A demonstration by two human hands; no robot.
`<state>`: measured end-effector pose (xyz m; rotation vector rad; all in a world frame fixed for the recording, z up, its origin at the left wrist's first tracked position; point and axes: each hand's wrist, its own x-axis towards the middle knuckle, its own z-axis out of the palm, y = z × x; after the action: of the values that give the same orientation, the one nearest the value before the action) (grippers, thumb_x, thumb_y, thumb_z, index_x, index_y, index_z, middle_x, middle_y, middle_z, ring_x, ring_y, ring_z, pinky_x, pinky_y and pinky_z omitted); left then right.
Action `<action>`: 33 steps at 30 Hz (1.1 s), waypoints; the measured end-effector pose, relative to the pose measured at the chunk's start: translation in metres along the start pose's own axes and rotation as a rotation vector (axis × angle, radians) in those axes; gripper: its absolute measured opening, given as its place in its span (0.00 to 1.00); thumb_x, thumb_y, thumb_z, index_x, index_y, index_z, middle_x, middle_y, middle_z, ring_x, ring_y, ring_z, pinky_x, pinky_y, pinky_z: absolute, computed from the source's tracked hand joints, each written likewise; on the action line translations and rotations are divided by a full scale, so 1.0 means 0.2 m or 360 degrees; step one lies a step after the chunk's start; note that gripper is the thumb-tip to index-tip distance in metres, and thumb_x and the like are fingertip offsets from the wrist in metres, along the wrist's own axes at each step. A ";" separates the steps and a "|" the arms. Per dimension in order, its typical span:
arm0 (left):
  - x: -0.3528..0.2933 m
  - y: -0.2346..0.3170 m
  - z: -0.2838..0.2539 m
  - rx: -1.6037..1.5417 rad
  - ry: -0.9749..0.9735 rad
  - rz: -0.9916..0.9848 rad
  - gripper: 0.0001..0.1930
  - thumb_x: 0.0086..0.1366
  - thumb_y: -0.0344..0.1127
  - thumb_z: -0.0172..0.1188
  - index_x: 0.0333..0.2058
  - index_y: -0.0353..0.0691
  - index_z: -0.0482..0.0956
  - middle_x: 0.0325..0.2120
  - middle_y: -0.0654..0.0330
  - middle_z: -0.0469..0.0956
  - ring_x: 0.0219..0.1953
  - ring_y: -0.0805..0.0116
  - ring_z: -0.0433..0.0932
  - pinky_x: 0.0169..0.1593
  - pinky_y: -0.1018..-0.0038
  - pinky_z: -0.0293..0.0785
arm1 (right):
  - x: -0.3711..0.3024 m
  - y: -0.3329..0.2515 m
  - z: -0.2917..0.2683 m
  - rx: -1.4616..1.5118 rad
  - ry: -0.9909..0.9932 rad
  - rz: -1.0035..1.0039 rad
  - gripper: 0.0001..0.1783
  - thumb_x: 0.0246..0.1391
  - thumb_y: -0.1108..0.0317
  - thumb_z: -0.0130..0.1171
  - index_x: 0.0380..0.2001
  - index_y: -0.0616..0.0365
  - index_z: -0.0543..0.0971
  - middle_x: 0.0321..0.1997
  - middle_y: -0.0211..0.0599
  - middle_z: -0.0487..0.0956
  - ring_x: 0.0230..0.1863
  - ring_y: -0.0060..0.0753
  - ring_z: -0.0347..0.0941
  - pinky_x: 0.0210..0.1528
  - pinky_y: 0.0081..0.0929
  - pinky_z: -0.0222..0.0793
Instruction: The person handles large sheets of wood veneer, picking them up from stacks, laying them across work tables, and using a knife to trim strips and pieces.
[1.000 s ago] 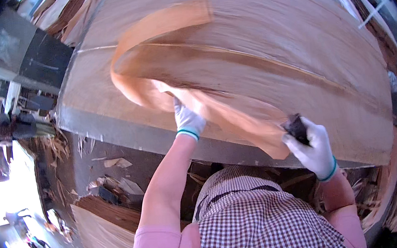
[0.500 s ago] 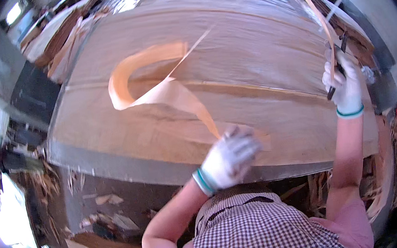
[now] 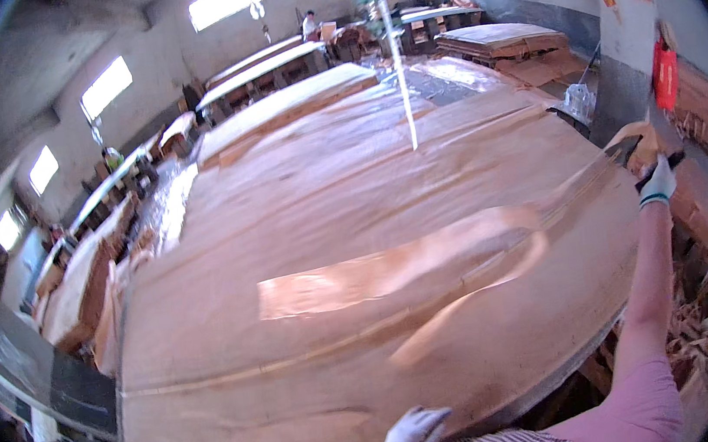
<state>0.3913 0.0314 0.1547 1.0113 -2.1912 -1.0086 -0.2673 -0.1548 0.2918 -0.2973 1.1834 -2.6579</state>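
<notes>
A large sheet of wood veneer (image 3: pixel 282 203) covers the broad table in front of me. My left hand (image 3: pixel 412 438), in a white glove with a green-edged cuff, is over the table's near edge. Its fingers are stretched out and hold nothing. A loose, curled veneer strip (image 3: pixel 352 280) lies in a bend across the sheet, apart from that hand. At the far right, my gloved right hand (image 3: pixel 658 183) is closed round a black-handled tool (image 3: pixel 670 162), whose working end I cannot make out. A crumpled veneer strip (image 3: pixel 640 140) hangs at that hand.
Stacked veneer (image 3: pixel 297 105) stands beyond the table, with more stacks (image 3: pixel 87 291) along the left. A pillar (image 3: pixel 623 33) with a red object (image 3: pixel 665 76) rises at the right. Veneer scraps (image 3: pixel 703 330) pile beside my right arm. Other people (image 3: pixel 311 27) are far back.
The view has tilted up toward the room. My left hand has come away from the curled strip, which has moved right over the sheet. My right arm reaches outward, still gripping the tool.
</notes>
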 end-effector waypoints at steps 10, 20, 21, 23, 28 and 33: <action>0.48 0.13 0.10 0.0389 -0.0180 -0.0035 0.14 0.60 0.37 0.54 0.44 0.40 0.78 0.37 0.51 0.79 0.40 0.52 0.76 0.50 0.61 0.68 | -0.66 0.36 0.94 -0.1441 -0.1297 -0.0426 0.21 0.53 0.51 0.57 0.28 0.63 0.80 0.24 0.48 0.78 0.28 0.42 0.76 0.31 0.39 0.66; 0.47 -0.03 -0.03 0.0543 0.0258 -0.0501 0.14 0.62 0.39 0.53 0.43 0.42 0.79 0.36 0.53 0.80 0.40 0.55 0.76 0.48 0.63 0.70 | -0.71 1.45 2.04 -0.0383 -0.1426 0.0514 0.11 0.52 0.61 0.58 0.37 0.54 0.77 0.23 0.29 0.76 0.20 0.22 0.68 0.21 0.26 0.63; 0.50 -0.06 -0.04 0.0551 0.0235 -0.0504 0.14 0.62 0.39 0.53 0.43 0.42 0.79 0.36 0.53 0.80 0.40 0.55 0.76 0.48 0.63 0.70 | -0.60 1.51 2.14 -0.0334 -0.1420 0.0539 0.08 0.52 0.65 0.60 0.34 0.54 0.77 0.24 0.29 0.76 0.20 0.21 0.69 0.19 0.23 0.61; 0.47 -0.06 -0.06 0.0571 0.0214 -0.0681 0.14 0.61 0.40 0.53 0.43 0.41 0.79 0.36 0.53 0.80 0.40 0.54 0.76 0.49 0.63 0.70 | -0.79 1.50 2.22 -0.0189 -0.1618 0.1082 0.09 0.54 0.66 0.59 0.38 0.55 0.75 0.26 0.29 0.77 0.22 0.21 0.72 0.20 0.17 0.65; 0.56 -0.18 -0.12 0.0825 0.0169 -0.0414 0.13 0.60 0.41 0.53 0.37 0.41 0.80 0.32 0.53 0.79 0.36 0.56 0.77 0.42 0.63 0.73 | -0.92 1.49 2.23 -0.0057 -0.1752 0.0331 0.10 0.56 0.62 0.59 0.34 0.57 0.78 0.29 0.28 0.78 0.24 0.17 0.71 0.26 0.16 0.66; 0.81 -0.18 -0.35 0.0893 0.0069 -0.0416 0.17 0.65 0.39 0.52 0.51 0.46 0.72 0.48 0.57 0.75 0.53 0.57 0.70 0.60 0.54 0.57 | -1.13 1.05 1.84 -0.0405 -0.1980 0.0327 0.12 0.52 0.57 0.61 0.29 0.55 0.80 0.20 0.16 0.70 0.20 0.13 0.60 0.24 0.18 0.57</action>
<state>0.3590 -0.1427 0.1911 1.5817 -2.4029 -0.4595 0.0715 -0.4887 0.3545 -1.4688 0.9534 -1.5379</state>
